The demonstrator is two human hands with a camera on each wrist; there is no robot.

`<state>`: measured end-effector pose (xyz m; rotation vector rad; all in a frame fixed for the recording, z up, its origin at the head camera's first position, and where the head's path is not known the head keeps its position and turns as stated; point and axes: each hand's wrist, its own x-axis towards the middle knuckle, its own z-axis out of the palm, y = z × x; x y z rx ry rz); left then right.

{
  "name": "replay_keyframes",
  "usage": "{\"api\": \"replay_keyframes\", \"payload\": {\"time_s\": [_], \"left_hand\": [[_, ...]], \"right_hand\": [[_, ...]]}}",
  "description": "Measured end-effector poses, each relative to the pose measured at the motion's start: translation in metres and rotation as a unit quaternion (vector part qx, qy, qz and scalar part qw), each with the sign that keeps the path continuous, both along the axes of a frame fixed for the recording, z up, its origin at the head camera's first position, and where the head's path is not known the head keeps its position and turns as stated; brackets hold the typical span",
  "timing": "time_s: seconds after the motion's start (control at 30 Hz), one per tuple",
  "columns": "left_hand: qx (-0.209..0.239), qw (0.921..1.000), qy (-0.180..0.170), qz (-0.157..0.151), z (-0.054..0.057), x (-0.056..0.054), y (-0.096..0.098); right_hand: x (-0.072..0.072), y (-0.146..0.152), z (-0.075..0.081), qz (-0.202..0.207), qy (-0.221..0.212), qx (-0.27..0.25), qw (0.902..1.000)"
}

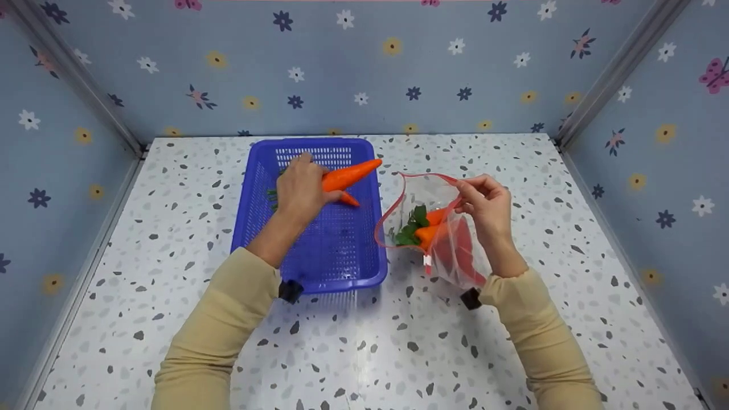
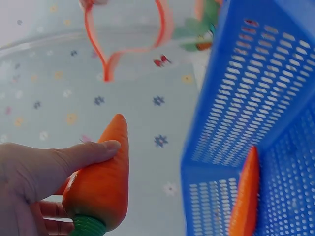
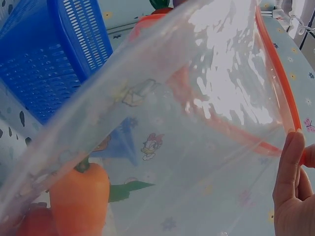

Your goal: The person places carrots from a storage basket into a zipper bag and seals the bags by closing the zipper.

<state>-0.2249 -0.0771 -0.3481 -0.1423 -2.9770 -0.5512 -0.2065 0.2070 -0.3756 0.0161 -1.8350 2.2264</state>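
My left hand (image 1: 300,188) grips an orange carrot (image 1: 356,174) over the blue basket (image 1: 333,250); in the left wrist view the thumb lies along its side and its green top points down. Another carrot (image 2: 246,196) lies inside the basket. Beside the basket, my right hand (image 1: 491,206) pinches the red-trimmed edge of a clear zip bag (image 1: 464,273), whose mouth gapes toward the basket. Through the plastic show orange vegetables (image 1: 428,234), green leaves (image 1: 411,230) and a long red item (image 1: 464,250). What the red item is, I cannot tell.
The speckled white table (image 1: 171,228) has patterned blue walls (image 1: 364,68) at its back and sides. Green stems (image 1: 272,196) show in the basket, partly hidden by the left hand. A dark wrist device (image 1: 291,291) sits near the basket's front rim.
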Motion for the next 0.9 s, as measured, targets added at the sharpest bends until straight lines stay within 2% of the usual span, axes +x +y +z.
{"api": "replay_keyframes", "payload": {"time_s": [0.17, 0.3, 0.6, 0.9], "left_hand": [[0.015, 0.9989, 0.041, -0.016, 0.011, 0.017, 0.008], [0.029, 0.997, 0.063, -0.035, 0.014, 0.03, 0.016], [0.034, 0.9963, 0.06, -0.053, 0.016, 0.049, 0.031], [0.013, 0.9965, 0.025, -0.079, 0.006, 0.053, 0.054]], "right_hand": [[0.0, 0.0, 0.0, -0.002, -0.005, 0.001, 1.0], [0.0, 0.0, 0.001, 0.0, -0.003, 0.0, 1.0], [-0.001, -0.001, 0.001, 0.001, -0.004, -0.004, 1.0], [0.0, -0.003, 0.0, 0.007, 0.011, -0.012, 0.9998]]}}
